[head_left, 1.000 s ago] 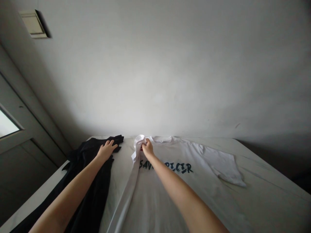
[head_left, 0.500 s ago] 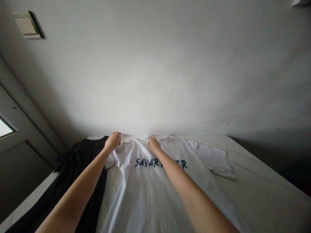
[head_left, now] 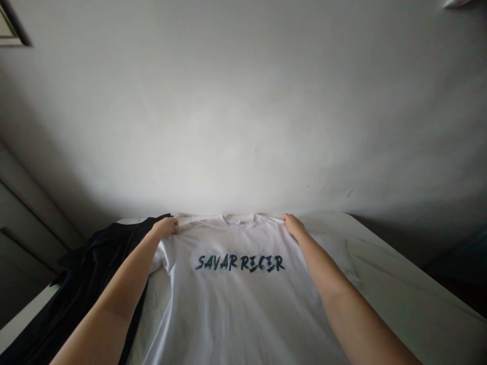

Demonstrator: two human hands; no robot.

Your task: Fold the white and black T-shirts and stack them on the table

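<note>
Left hand [head_left: 166, 226]: the fingers are curled narrowly over the far edge of the left shoulder, and a fold of fabric is pinched there. The fingertips are partly hidden, so the firmness of the hold cannot be told.

Right hand [head_left: 293, 225]: the fingers are closed narrowly on the far edge of the right shoulder, beside the neckline, with the fabric held between them.

White short-sleeved T-shirt [head_left: 236, 309]: the garment is laid flat on the bed, front uppermost, with its body directed toward the wearer of the camera. Soft, thin knit is indicated by shallow lengthwise ripples.

Ribbed crew collar [head_left: 238, 219]: a narrow curved band is seen at the far edge, between the hands.

Dark teal lettering [head_left: 239, 263]: angular brush-style print is stretched across the chest.

Crumpled black garment [head_left: 81, 289]: limp, matte cloth is heaped beside the left sleeve, partly under the left forearm.

Pale creased bed sheet [head_left: 411, 268]: this smooth surface is spread beneath both garments.

Handling: even tension from both shoulders is judged best, with the hands level, so that the ripples are drawn out without the neckline being distorted.
</note>
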